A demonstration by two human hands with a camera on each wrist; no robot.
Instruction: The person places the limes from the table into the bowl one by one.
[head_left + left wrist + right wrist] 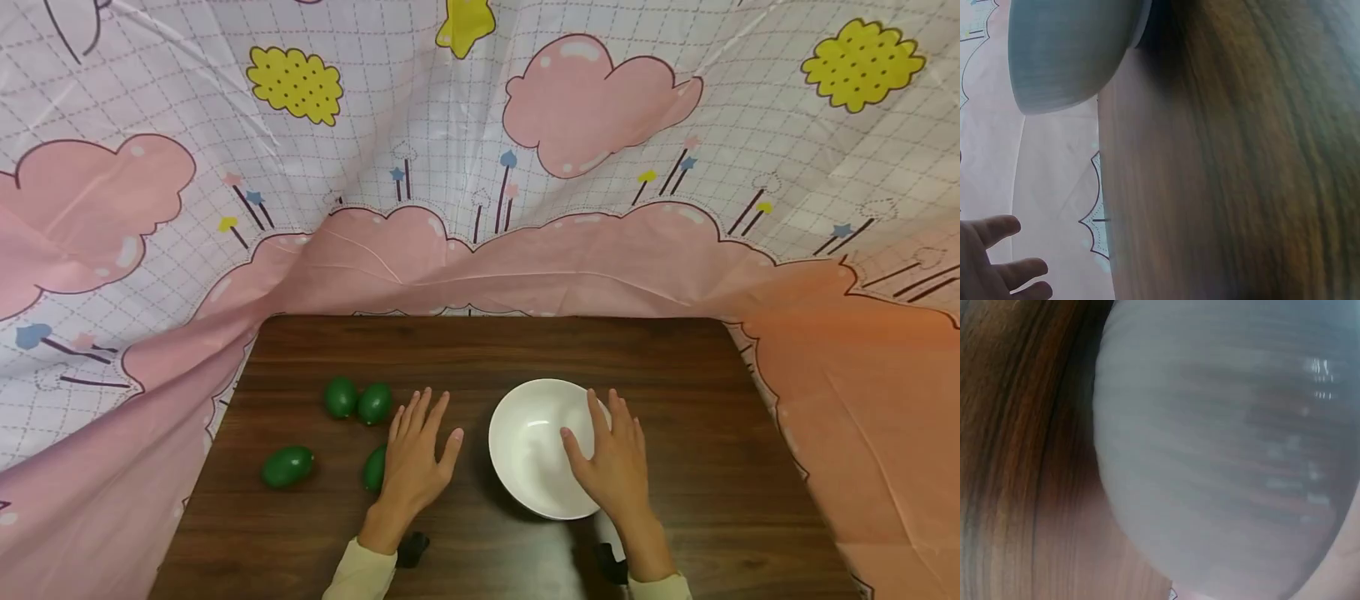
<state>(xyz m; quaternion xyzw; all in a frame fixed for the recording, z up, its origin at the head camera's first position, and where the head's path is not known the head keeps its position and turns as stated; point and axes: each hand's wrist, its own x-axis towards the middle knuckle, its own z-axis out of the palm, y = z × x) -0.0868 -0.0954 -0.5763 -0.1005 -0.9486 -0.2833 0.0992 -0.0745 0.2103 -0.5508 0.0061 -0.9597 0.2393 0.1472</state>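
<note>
A white bowl [521, 454] stands right of the table's middle, with only a glossy highlight inside it. My right hand [617, 471] is over the bowl's right rim, fingers straight and spread, holding nothing. In the right wrist view the bowl's outer wall [1210, 456] fills most of the picture. Left of the bowl, my left hand [416, 462] has its fingers extended and thumb apart. It partly covers a green lime [373, 469]. Part of that hand [988, 269] shows low in the left wrist view, with the bowl [1072, 56] above it.
Two more limes, one [341, 397] beside another [374, 403], lie behind the left hand. A further lime [288, 467] lies at the left. The brown wooden table [487, 346] ends at a patterned pink and white cloth [480, 283] hanging behind and at the sides.
</note>
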